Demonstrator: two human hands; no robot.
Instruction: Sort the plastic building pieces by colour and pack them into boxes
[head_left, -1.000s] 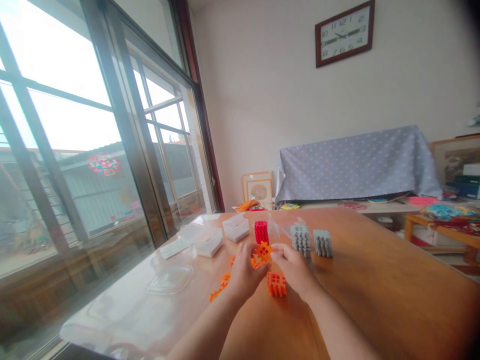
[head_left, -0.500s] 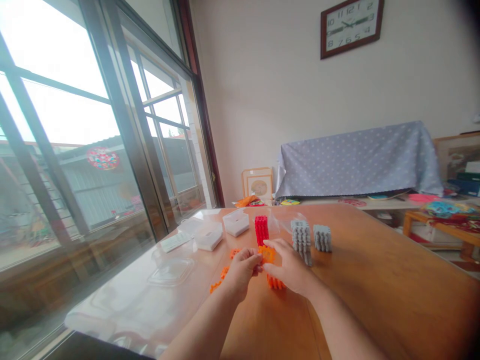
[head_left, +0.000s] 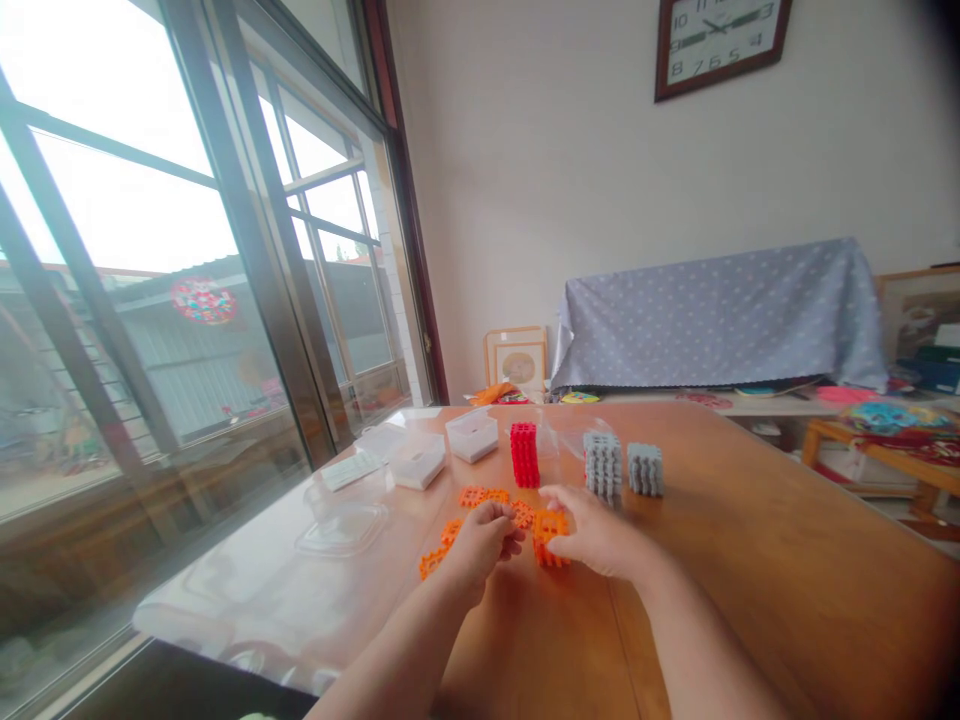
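My right hand point(head_left: 600, 535) has thumb and fingers around a square orange interlocking plastic piece point(head_left: 551, 525), which is at the top of a stack of orange pieces point(head_left: 551, 558). To its left, my left hand point(head_left: 487, 540) is loosely closed, with nothing visible in it. Just beyond its fingertips lies one orange piece point(head_left: 523, 514). More loose orange pieces point(head_left: 484, 495) lie behind the left hand, and others point(head_left: 435, 560) lie to its left, partly hidden by the wrist. A red stack point(head_left: 525, 455) stands beyond the hands.
Two grey stacks, a taller one point(head_left: 602, 465) and a shorter one point(head_left: 646, 470), stand right of the red one. White boxes point(head_left: 418, 462) and a clear lid point(head_left: 341, 530) are on the wooden table's point(head_left: 750, 560) left side, beside the window. Clear plastic packaging point(head_left: 551, 435) lies behind the red stack.
The orange piece, earlier held between both hands, has moved down to the orange stack in my right hand. My left hand has come away from it. The view has tilted slightly down.
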